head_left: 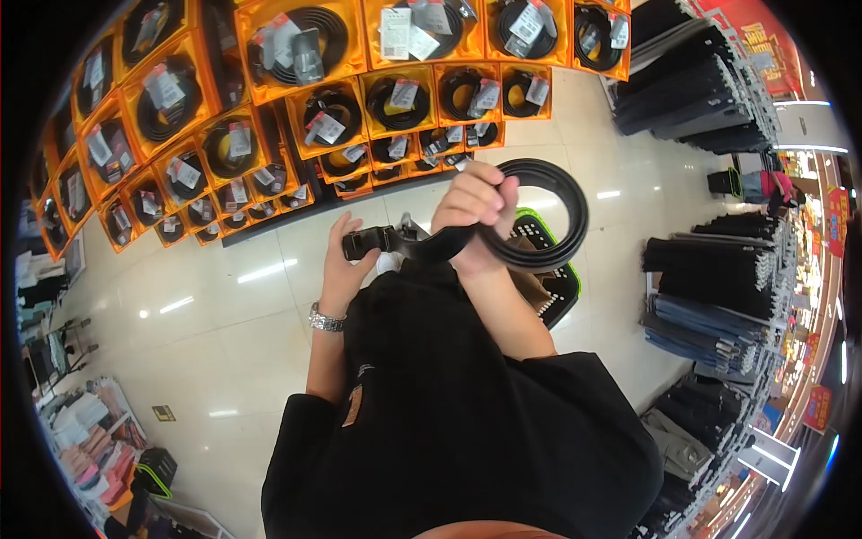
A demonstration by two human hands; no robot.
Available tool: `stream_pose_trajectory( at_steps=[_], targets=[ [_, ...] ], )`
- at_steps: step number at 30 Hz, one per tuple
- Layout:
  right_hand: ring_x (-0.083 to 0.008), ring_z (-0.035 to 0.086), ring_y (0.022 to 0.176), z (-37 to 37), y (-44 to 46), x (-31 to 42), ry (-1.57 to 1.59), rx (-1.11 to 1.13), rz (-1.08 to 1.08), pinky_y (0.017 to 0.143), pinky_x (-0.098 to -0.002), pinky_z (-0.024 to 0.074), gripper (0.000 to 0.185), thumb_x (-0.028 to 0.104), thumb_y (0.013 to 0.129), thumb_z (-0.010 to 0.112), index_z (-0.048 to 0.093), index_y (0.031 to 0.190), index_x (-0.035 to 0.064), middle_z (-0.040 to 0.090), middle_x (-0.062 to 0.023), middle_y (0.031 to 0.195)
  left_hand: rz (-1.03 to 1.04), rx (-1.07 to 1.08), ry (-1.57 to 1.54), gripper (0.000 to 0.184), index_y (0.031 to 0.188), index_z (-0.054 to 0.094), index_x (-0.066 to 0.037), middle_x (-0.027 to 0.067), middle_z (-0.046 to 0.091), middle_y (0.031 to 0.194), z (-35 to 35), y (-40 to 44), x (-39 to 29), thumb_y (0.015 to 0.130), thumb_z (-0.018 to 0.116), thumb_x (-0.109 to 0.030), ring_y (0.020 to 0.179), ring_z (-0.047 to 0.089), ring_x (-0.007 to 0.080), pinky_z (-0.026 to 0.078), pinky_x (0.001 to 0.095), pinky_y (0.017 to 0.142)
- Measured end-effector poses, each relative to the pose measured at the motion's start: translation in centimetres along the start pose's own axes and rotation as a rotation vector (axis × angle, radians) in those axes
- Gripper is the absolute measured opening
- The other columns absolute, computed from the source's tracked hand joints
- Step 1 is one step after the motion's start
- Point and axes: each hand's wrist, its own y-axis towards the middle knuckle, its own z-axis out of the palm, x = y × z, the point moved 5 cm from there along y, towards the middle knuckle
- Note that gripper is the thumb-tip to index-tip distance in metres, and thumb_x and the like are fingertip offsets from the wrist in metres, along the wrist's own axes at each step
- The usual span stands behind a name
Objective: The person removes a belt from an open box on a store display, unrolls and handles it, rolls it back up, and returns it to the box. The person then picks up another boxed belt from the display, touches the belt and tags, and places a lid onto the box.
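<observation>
Holding a black belt in front of my shirt, I am keeping both hands on it. My right hand is closing around the strap beside the round coil, which is hanging out to the right. My left hand is clamping the buckle end between thumb and fingers, and a watch is circling that wrist. The strap is running between my two hands. Beneath the coil, a black basket with a green rim is sitting on the tiled floor, partly hidden by my right arm. Ahead, orange boxes are holding more coiled belts with tags. To the right, dark trousers are hanging on racks, and a person in pink is showing farther off.
</observation>
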Motion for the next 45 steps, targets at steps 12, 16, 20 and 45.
stream_pose_trajectory(
  at_steps=[12, 16, 20, 45],
  targets=[
    [-0.0097, 0.042, 0.083, -2.3, -1.2, -0.8, -0.324, 0.091, 0.102, 0.082, -0.0292, 0.0379, 0.020, 0.033, 0.083, 0.072, 0.055, 0.085, 0.0218, 0.045, 0.0083, 0.080, 0.238, 0.538, 0.316, 0.045, 0.099, 0.057, -0.001, 0.0126, 0.061, 0.089, 6.4, 0.1, -9.3, 0.068, 0.079, -0.023, 0.083, 0.058, 0.0254, 0.046, 0.0354, 0.074],
    [-0.0132, 0.045, 0.080, -1.2, -1.5, 1.0, -0.477, 0.018, 0.190, 0.083, -0.0316, 0.0402, 0.016, 0.024, 0.086, 0.066, 0.055, 0.093, 0.0151, 0.045, 0.0048, 0.074, -0.008, 0.610, 0.140, 0.028, 0.096, 0.061, 0.002, 0.0091, 0.060, 0.077, 9.0, 0.5, -5.8, 0.080, 0.070, -0.019, 0.073, 0.057, 0.0157, 0.045, 0.0299, 0.066],
    [-0.0215, 0.059, 0.090, 2.0, -2.0, 3.4, -1.317, -0.203, 0.101, 0.088, -0.0364, 0.0468, 0.032, 0.023, 0.084, 0.065, 0.055, 0.106, 0.0019, 0.062, -0.0088, 0.091, 0.066, 0.287, -0.034, 0.021, 0.100, 0.062, 0.003, 0.0048, 0.061, 0.076, 9.8, 1.3, -4.2, 0.090, 0.059, -0.014, 0.070, 0.054, 0.0094, 0.044, 0.0261, 0.064],
    [-0.0207, 0.059, 0.085, -0.8, -11.2, 18.1, -0.542, -0.866, -0.831, 0.080, -0.0396, 0.0469, 0.013, 0.013, 0.086, 0.051, 0.056, 0.096, 0.0050, 0.062, -0.0057, 0.088, 0.630, -0.380, -0.690, 0.018, 0.082, 0.061, -0.005, -0.0008, 0.035, 0.061, -11.4, -2.9, -7.8, 0.086, 0.045, -0.014, 0.056, 0.028, 0.0139, 0.028, 0.0300, 0.058]
  ],
)
